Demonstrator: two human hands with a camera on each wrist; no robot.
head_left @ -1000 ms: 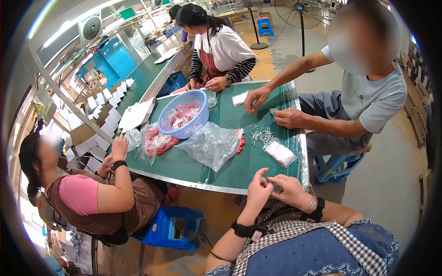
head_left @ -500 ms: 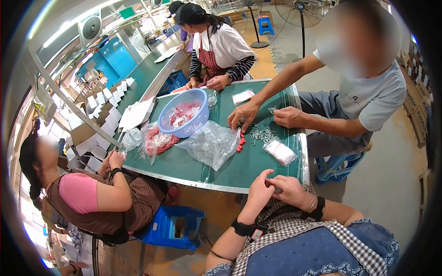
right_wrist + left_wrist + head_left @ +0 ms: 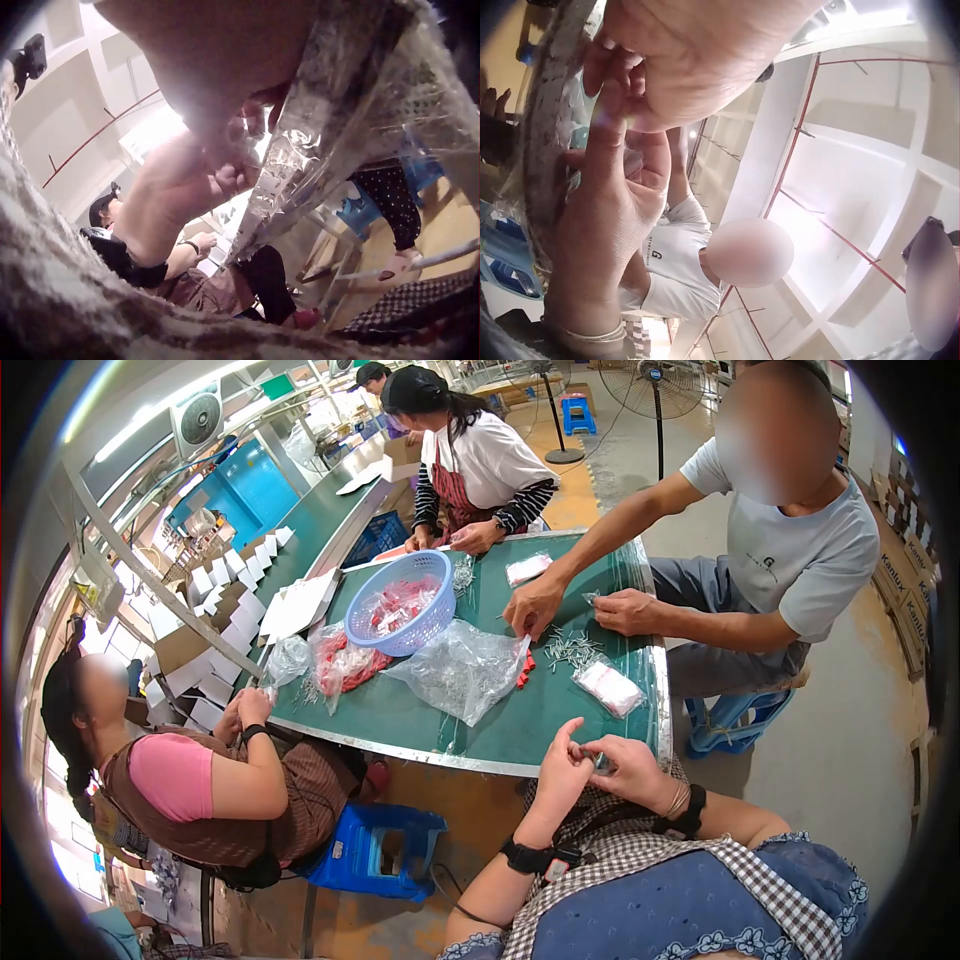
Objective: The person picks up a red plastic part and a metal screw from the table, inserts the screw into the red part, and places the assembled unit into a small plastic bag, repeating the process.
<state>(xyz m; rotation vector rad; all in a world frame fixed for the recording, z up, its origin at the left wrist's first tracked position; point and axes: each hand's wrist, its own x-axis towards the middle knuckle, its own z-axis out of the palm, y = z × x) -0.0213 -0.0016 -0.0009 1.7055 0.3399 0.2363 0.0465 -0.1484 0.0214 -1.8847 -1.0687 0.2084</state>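
In the head view both hands meet above the lap, just off the table's near edge. My right hand [image 3: 632, 772] curls its fingers round a small clear bag [image 3: 601, 762], largely hidden by the fingers. My left hand [image 3: 563, 768] pinches at the same bag, its index finger raised. The left wrist view has the left hand [image 3: 697, 60] close up, fingertips against those of the right hand [image 3: 611, 202]. On the table lie a pile of small metal pins [image 3: 572, 648], a packet of white-and-pink bags [image 3: 610, 688] and a large clear bag of small parts [image 3: 465, 678].
A blue basket [image 3: 400, 605] of red-and-clear packets stands on the green table [image 3: 520, 735], beside a bag of red pieces [image 3: 345, 665]. Three people work around the table; the one on the right reaches across it. A blue stool [image 3: 375, 850] stands at the lower left.
The person at the right has reached across to the large clear bag. The person at the left has lowered their hands. My hands stay together, with small finger shifts.
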